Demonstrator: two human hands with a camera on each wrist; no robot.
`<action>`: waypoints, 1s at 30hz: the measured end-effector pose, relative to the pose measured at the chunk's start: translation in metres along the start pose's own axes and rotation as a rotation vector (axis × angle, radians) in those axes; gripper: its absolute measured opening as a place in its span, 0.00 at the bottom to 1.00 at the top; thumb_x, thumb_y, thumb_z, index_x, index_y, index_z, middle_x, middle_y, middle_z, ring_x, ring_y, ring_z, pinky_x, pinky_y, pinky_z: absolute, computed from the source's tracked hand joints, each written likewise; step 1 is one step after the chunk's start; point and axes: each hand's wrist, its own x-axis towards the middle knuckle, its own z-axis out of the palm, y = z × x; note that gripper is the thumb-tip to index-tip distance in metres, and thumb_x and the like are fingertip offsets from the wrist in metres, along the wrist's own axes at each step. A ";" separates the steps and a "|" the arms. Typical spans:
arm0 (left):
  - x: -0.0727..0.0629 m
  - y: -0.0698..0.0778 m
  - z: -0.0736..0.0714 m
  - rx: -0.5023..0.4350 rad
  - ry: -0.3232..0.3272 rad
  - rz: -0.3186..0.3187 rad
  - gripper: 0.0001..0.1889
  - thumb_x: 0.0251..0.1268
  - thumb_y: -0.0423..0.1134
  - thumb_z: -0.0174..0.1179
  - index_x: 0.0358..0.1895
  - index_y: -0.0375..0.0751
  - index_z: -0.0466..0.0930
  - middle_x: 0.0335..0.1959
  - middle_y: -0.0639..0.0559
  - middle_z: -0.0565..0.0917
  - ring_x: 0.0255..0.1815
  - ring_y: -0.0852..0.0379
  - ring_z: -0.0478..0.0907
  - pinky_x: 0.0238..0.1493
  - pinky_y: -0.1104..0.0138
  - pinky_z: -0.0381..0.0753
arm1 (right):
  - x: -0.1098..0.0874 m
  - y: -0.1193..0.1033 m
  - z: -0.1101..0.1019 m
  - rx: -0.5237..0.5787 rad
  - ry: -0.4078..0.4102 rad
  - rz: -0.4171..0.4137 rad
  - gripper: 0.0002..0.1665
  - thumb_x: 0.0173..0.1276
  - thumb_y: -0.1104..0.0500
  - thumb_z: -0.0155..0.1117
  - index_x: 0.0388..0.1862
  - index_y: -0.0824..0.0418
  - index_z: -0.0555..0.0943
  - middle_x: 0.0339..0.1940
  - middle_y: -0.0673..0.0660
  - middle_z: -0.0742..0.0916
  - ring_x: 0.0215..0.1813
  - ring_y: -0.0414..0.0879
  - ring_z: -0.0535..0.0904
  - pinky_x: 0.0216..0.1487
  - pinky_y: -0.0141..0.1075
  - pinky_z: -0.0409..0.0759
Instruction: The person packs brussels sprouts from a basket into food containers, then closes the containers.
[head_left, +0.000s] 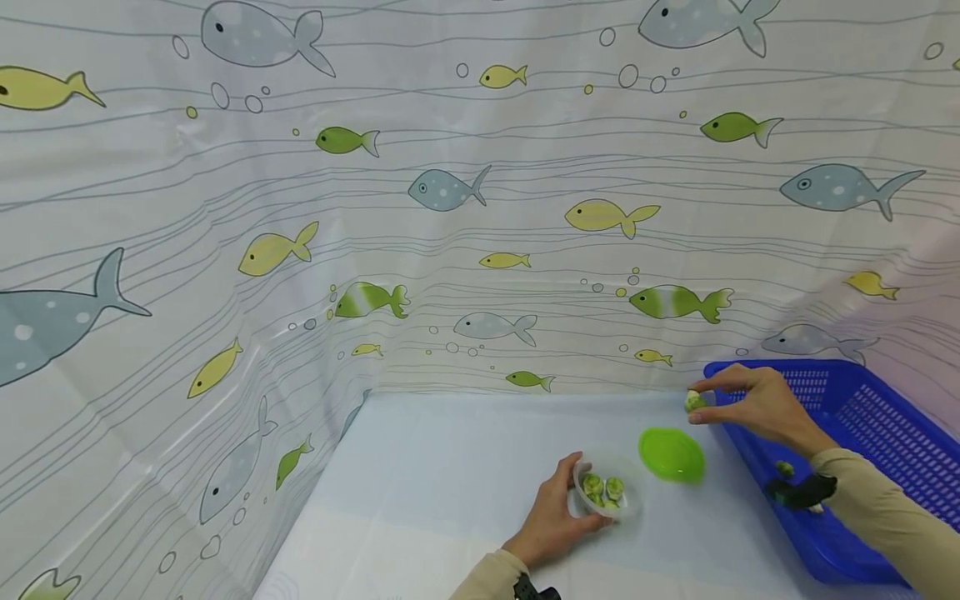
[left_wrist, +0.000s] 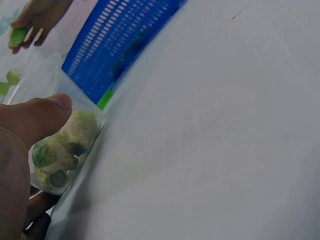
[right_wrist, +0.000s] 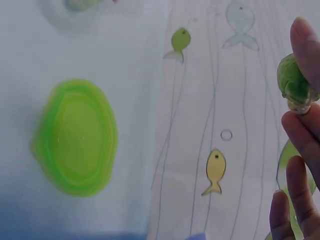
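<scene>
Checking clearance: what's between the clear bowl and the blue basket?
Head view: the green lid lies between the clear bowl and blue basket.

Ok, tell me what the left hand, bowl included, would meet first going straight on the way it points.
Probably the green lid, just beyond the clear bowl the left hand holds, though depth is unclear and the bowl might pass above it.

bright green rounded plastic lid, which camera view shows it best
The right wrist view: the bright green rounded plastic lid appears whole and largest there. The head view shows it whole but smaller, beside the blue perforated plastic basket. The left wrist view shows only a green sliver, probably its edge.
</scene>
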 end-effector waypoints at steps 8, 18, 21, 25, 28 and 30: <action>0.000 0.001 -0.001 0.002 0.006 -0.002 0.50 0.59 0.46 0.80 0.80 0.37 0.60 0.72 0.43 0.80 0.68 0.58 0.79 0.71 0.62 0.78 | 0.000 -0.017 0.026 0.040 -0.003 -0.046 0.22 0.51 0.45 0.89 0.45 0.46 0.94 0.40 0.49 0.88 0.42 0.41 0.73 0.40 0.36 0.69; -0.001 0.001 -0.001 -0.010 0.001 -0.023 0.50 0.59 0.46 0.80 0.80 0.39 0.59 0.72 0.44 0.80 0.68 0.60 0.79 0.72 0.63 0.77 | -0.002 -0.027 0.061 0.034 -0.065 -0.091 0.22 0.50 0.43 0.89 0.44 0.43 0.94 0.42 0.44 0.89 0.47 0.39 0.77 0.48 0.37 0.77; -0.001 0.001 -0.001 -0.012 -0.005 -0.023 0.50 0.60 0.46 0.80 0.80 0.39 0.59 0.71 0.45 0.81 0.68 0.61 0.79 0.72 0.63 0.77 | -0.003 -0.033 0.073 0.033 -0.103 -0.101 0.21 0.50 0.43 0.89 0.43 0.43 0.94 0.41 0.42 0.89 0.47 0.42 0.80 0.50 0.39 0.79; -0.001 0.001 -0.001 -0.023 -0.010 -0.033 0.50 0.60 0.47 0.79 0.80 0.40 0.59 0.71 0.46 0.81 0.68 0.62 0.78 0.73 0.63 0.76 | -0.004 -0.037 0.087 0.025 -0.152 -0.137 0.20 0.51 0.43 0.89 0.42 0.46 0.94 0.40 0.39 0.89 0.46 0.41 0.81 0.51 0.43 0.81; 0.000 0.001 -0.001 -0.026 -0.013 -0.035 0.50 0.60 0.48 0.79 0.81 0.40 0.59 0.71 0.47 0.81 0.68 0.63 0.78 0.74 0.63 0.75 | -0.004 -0.038 0.095 0.028 -0.175 -0.160 0.20 0.51 0.43 0.89 0.42 0.46 0.94 0.39 0.39 0.89 0.45 0.38 0.79 0.51 0.44 0.81; 0.000 0.001 -0.001 -0.023 -0.015 -0.032 0.50 0.61 0.49 0.79 0.81 0.41 0.58 0.72 0.46 0.80 0.69 0.63 0.77 0.74 0.62 0.75 | -0.004 -0.039 0.099 0.039 -0.189 -0.160 0.19 0.51 0.44 0.89 0.41 0.45 0.94 0.39 0.39 0.89 0.45 0.37 0.78 0.51 0.44 0.80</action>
